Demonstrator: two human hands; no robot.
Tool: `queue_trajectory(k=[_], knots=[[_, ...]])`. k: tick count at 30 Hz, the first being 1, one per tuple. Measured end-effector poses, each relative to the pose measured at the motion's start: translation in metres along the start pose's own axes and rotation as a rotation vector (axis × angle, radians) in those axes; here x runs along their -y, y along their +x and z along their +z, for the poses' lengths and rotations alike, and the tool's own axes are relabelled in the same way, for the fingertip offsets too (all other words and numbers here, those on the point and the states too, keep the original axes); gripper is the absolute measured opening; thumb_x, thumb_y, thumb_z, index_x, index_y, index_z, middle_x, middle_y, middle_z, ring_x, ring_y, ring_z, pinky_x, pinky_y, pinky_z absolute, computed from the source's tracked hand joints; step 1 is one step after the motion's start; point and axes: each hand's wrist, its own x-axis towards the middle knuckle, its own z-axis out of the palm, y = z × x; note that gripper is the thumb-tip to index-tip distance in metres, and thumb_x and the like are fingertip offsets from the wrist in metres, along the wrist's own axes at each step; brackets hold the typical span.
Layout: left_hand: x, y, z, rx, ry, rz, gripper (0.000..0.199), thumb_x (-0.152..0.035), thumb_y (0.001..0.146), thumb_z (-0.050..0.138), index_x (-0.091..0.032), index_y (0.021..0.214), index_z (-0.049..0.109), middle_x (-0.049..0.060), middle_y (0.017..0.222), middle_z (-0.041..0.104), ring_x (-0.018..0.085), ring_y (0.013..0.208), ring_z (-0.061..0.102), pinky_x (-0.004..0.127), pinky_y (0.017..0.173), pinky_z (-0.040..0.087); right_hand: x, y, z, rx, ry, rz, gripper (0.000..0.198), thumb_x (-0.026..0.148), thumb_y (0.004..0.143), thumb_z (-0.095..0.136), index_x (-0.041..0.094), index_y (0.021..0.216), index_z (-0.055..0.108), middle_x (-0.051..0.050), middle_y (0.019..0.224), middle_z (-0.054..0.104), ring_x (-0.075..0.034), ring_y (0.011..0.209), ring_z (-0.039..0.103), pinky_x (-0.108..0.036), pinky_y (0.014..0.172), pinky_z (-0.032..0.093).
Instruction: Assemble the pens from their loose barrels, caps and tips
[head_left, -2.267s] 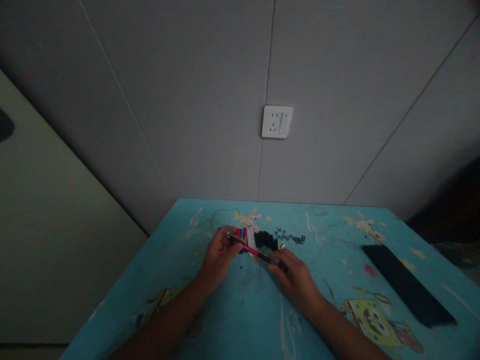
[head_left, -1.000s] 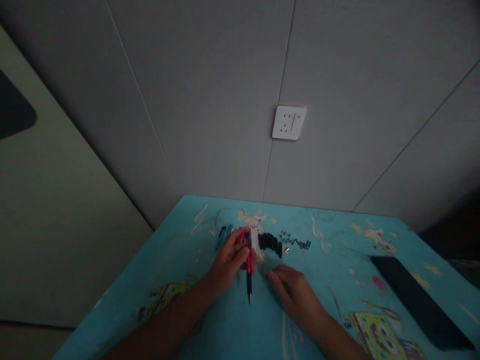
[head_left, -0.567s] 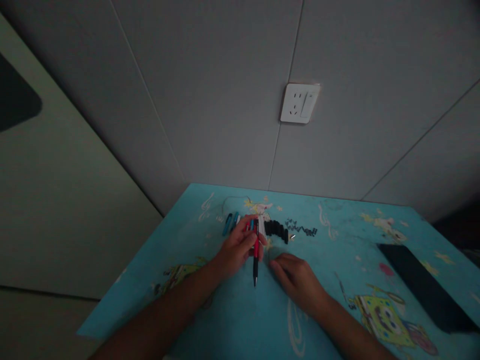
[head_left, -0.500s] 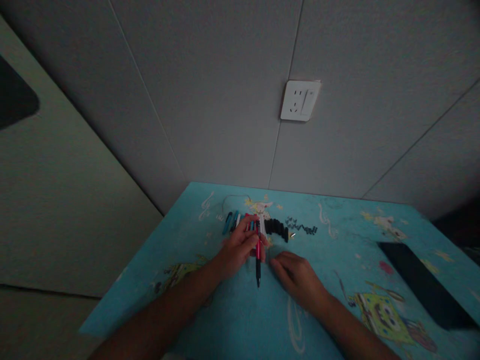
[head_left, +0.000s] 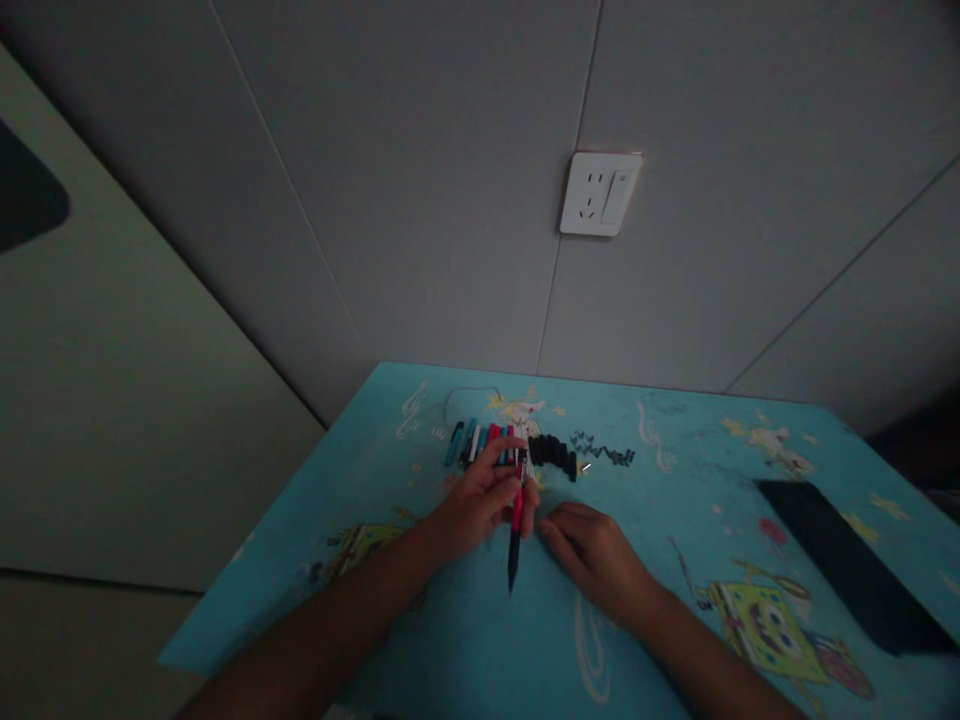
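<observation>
A red pen with a black lower part is held in my left hand, its tip pointing down toward me over the table. My left thumb and fingers close around its upper half. My right hand rests on the table to the right of the pen, fingers curled in; whether anything is inside them is hidden. Behind my left hand lies a row of coloured pen barrels in blue, white and red. Just right of these lie several black grips side by side, then small dark parts.
The blue table has cartoon prints and stands against a grey wall with a white socket. A dark flat strip lies at the right. A small shiny piece sits beside the black grips.
The pen in my left hand has tilted, its tip swinging slightly left and toward me. My left upper fingers have shifted a little. My right hand has stayed in place.
</observation>
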Motion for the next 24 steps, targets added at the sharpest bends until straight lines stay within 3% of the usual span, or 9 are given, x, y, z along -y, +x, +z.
queue_trajectory(k=[6,10,17,20,24], knots=[[-0.0015,-0.0004,0.0032,-0.047,-0.035,0.004,0.051,-0.033,0.093,0.057,-0.03,0.139,0.035,0.007,0.101,0.066,0.014,0.062,0.066,0.026,0.056,0.052,0.0001,-0.0008,0.0001,0.003,-0.002,-0.021,0.038,0.035,0.101,0.039,0.018,0.077,0.063,-0.004,0.071,0.059,-0.016,0.069,0.056,-0.029,0.071,0.044],[0.0014,-0.0019,0.005,-0.068,-0.053,-0.033,0.046,-0.031,0.095,0.055,-0.032,0.137,0.036,0.006,0.102,0.065,0.018,0.074,0.07,0.03,0.062,0.055,-0.0011,-0.0012,0.001,0.019,-0.009,-0.018,0.035,0.033,0.101,0.04,0.018,0.08,0.063,-0.004,0.073,0.06,-0.016,0.07,0.057,-0.029,0.07,0.044],[0.0019,-0.0033,0.0048,0.011,-0.08,-0.011,0.037,-0.025,0.097,0.05,-0.03,0.131,0.037,0.002,0.091,0.064,0.015,0.063,0.068,0.027,0.058,0.054,0.0017,-0.0005,0.0001,0.033,-0.029,-0.016,0.035,0.032,0.101,0.039,0.018,0.084,0.066,-0.005,0.075,0.061,-0.017,0.073,0.058,-0.03,0.073,0.044],[-0.0009,-0.0036,0.0037,0.009,-0.095,0.031,0.042,-0.026,0.098,0.048,-0.032,0.136,0.031,0.002,0.091,0.064,0.014,0.061,0.068,0.023,0.054,0.052,0.003,0.0001,-0.0002,0.006,-0.011,-0.025,0.035,0.033,0.101,0.04,0.018,0.08,0.064,-0.004,0.072,0.06,-0.017,0.07,0.057,-0.03,0.071,0.044],[-0.0027,-0.004,0.0021,0.011,-0.104,0.048,0.036,-0.026,0.098,0.047,-0.032,0.131,0.036,0.0,0.088,0.062,0.013,0.059,0.068,0.022,0.053,0.052,0.0022,0.0003,0.0001,-0.019,-0.012,-0.022,0.037,0.034,0.1,0.04,0.019,0.073,0.061,-0.003,0.069,0.058,-0.017,0.067,0.056,-0.029,0.067,0.044]])
